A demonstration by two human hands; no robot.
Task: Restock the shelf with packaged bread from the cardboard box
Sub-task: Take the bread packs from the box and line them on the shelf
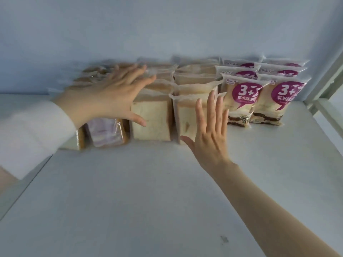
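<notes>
Both hands are up at the shelf (148,191) and neither has a grip on anything: fingers straight and spread, palms toward the bread. The left hand (111,97), coming out of a white sleeve (33,134), lies across the tops of the left-hand rows, with its thumb down on the front face of the plain toast pack (151,123). The right hand (209,138) stands upright with its palm to the front of the neighbouring toast pack (185,115). Whether it presses or stops just short, I can't tell.

Look at how the stock sits. The packs stand on edge, faces forward, in files running toward the back wall (167,25), so each front one shows and lifts out easily. On the right, the purple-label packs (239,101) make two tidy files, set near the post (326,80). On the left, a purple-swirl pack (105,132) leans a little off square beside the plain toast, and the pack beyond it is half hidden by the sleeve.

To my eye this is a squaring-up move — one flat palm steadying the tops while the other lines up the fronts. Flat hands make sense here, since soft bread dents under pinching fingers and a broad push spreads the load.

The cardboard box is not in view, so how much bread is left to shelve can't be judged.
</notes>
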